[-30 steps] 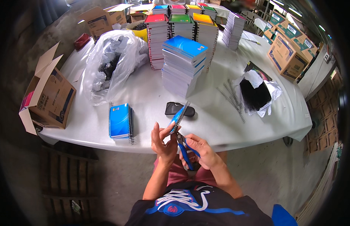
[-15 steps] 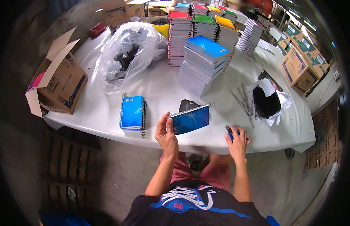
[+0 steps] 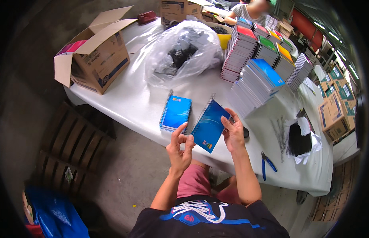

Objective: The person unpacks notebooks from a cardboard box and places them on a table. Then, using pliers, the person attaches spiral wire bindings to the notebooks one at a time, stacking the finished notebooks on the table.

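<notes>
A blue spiral notebook [image 3: 208,125] is tilted in front of me, its wire coil along the left edge. My right hand [image 3: 234,137] grips its right edge, thumb on the cover and fingers behind. At the lower end of the coil, my left hand [image 3: 180,152] has its thumb and fingers curled around the notebook's corner. Beside it on the table lies a small stack of blue spiral notebooks [image 3: 176,112]. Blue-handled pliers [image 3: 267,164] rest on the table to the right of my right hand, jaws slightly apart.
Tall notebook stacks [image 3: 242,53] and a blue-topped stack [image 3: 258,85] stand at the back right. Loose wire coils [image 3: 278,137] lie near a dark bundle in white wrapping [image 3: 299,139]. A plastic bag [image 3: 184,55] and open carton [image 3: 101,59] are leftward; a person [image 3: 248,12] is beyond.
My right hand has let go of the pliers and taken the notebook's right edge. The notebook has turned more upright. The view has swung right-downward, showing more of the table's left side.
</notes>
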